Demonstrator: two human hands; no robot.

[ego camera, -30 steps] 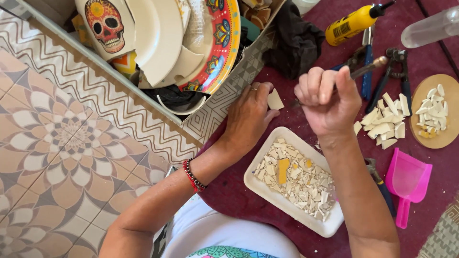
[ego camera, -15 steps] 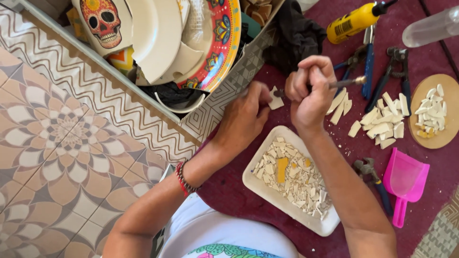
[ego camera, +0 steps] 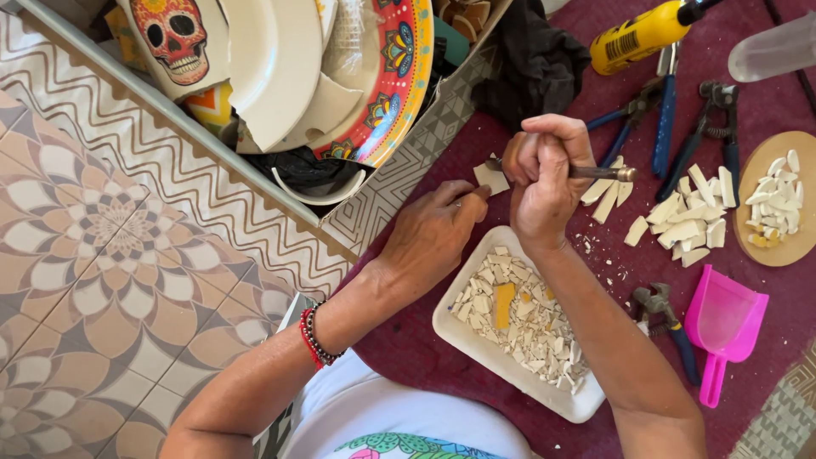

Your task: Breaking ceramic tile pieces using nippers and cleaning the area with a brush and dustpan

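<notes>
Tile piece (ego camera: 491, 178) sits pinched between left hand (ego camera: 433, 234) fingertips, on the maroon cloth (ego camera: 408, 348) just above the white tray (ego camera: 476, 336) of shards — right hand (ego camera: 544, 174) fisted around nippers (ego camera: 595, 172) biting its edge; cut white strips (ego camera: 680, 221), blue pliers (ego camera: 659, 110) and pink scoop (ego camera: 722, 327) lie nearby

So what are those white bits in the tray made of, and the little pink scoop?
The white bits look like glazed ceramic: pale shards with sharp broken edges, like the cracked plates in the box. The tray itself seems foam or plastic, matte white; hard to tell. The pink scoop looks like plastic: translucent, glossy, moulded.
</notes>
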